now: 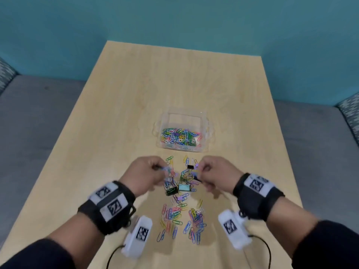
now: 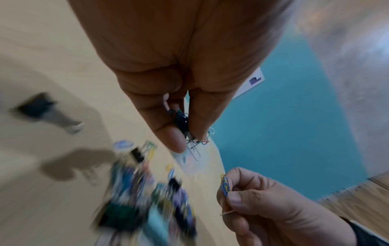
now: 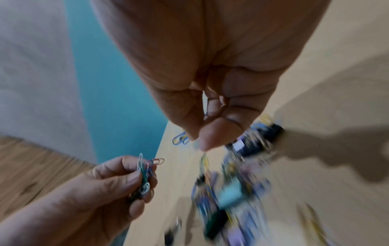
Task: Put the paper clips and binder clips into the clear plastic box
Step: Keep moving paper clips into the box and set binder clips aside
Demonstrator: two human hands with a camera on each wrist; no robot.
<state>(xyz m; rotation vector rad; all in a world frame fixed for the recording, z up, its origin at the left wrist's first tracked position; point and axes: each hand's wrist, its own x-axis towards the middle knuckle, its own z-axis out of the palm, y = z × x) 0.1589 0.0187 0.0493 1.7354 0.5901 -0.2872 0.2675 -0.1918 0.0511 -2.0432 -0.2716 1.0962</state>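
The clear plastic box (image 1: pixel 207 131) stands past my hands, with many coloured paper clips (image 1: pixel 179 135) inside. More loose paper clips (image 1: pixel 179 218) lie on the wooden table (image 1: pixel 124 105) between and below my wrists. Among them are a teal binder clip (image 1: pixel 183 187), a dark green one (image 1: pixel 172 191) and a black one (image 1: pixel 190 167). My left hand (image 1: pixel 159 167) pinches a bunch of paper clips (image 2: pixel 187 131) just above the pile. My right hand (image 1: pixel 200 168) pinches a few blue and yellow paper clips (image 2: pixel 226 184) at the same height.
White camera units (image 1: pixel 138 235) hang under both wrists, with black cables trailing to the near table edge. A grey sofa seat (image 1: pixel 38 117) flanks the table on both sides, and a teal wall (image 1: pixel 174 20) stands behind it.
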